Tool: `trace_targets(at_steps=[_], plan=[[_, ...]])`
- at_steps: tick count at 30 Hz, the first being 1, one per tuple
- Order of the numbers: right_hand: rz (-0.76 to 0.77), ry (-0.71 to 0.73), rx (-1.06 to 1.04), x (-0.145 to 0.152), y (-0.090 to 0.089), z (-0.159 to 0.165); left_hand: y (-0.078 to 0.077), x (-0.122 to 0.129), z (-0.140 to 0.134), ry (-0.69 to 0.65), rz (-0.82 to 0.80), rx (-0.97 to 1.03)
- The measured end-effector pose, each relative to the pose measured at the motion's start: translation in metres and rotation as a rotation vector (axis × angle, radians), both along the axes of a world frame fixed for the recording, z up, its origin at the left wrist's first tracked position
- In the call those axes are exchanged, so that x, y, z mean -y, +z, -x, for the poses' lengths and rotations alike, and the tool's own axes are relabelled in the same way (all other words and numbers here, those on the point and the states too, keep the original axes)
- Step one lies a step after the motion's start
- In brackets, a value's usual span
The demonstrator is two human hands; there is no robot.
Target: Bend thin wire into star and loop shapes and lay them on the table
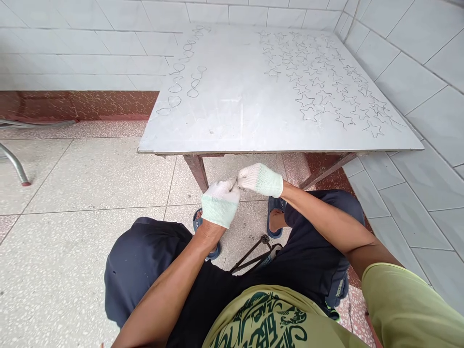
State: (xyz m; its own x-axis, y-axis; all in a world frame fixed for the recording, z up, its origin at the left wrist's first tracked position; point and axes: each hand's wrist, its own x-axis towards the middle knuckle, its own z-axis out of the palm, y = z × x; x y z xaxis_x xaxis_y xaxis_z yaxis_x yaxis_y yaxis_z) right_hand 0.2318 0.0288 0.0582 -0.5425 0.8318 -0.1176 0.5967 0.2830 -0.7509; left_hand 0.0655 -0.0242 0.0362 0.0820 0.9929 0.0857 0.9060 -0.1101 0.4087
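My left hand (220, 200), in a white knit glove with a pale green cuff, is closed in front of the table's near edge. Against it, fingertip to fingertip, my right hand (260, 179) is closed too, in a matching glove. A short bit of thin dark wire (234, 184) shows between the fingers of both hands; its full shape is hidden by the gloves. On the white tabletop (224, 125), several star-shaped wire pieces (308, 113) lie spread over the right side. Looped, twisted wire pieces (195, 84) form a loose column on the left.
Tiled walls (409, 92) border the table at the back and right. Below its front edge stands a brown table leg (196, 171). A folding stool frame (253, 253) is between my legs. Curved metal tubing (16, 164) stands on the floor at far left.
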Motion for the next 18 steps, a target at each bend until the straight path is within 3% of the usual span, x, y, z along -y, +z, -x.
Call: trace_targets(at_steps=[14,18], plan=[[0.183,0.031,-0.131,-0.007,-0.007,-0.008,-0.003,0.005,-0.005,-0.054,-0.006,0.026],[0.235,0.026,-0.096,-0.011,-0.004,-0.013,-0.004,-0.002,0.003,0.004,0.083,0.248]])
